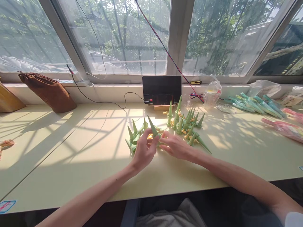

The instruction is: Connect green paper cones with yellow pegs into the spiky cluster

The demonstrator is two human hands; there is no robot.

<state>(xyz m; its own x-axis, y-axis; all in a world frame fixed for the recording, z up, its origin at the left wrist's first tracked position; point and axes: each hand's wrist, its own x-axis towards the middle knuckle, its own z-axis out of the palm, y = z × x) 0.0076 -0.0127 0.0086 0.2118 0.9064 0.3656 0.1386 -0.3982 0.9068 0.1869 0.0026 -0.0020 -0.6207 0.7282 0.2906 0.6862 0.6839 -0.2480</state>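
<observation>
My left hand (145,146) grips a pale green pointed cone (152,126) between thumb and fingers, its tip tilted up and to the left. Close by on the right, my right hand (175,145) has its fingers bent together at the cone's base. What those fingertips pinch, if anything, is too small to make out. Several similar green cones (131,134) lie and stand just left of and behind my left hand. Beyond my right hand a larger group of green cones (188,119) stands, with small yellow-orange pieces (179,112) among them.
A black tablet (162,85) and a phone (163,99) lean on a wooden stand (161,107) at the back. A brown pouch (48,92) is far left. Bagged cup (212,93), teal packets (255,103) and a pink packet (284,127) are at right. A black cable (101,101) crosses the back.
</observation>
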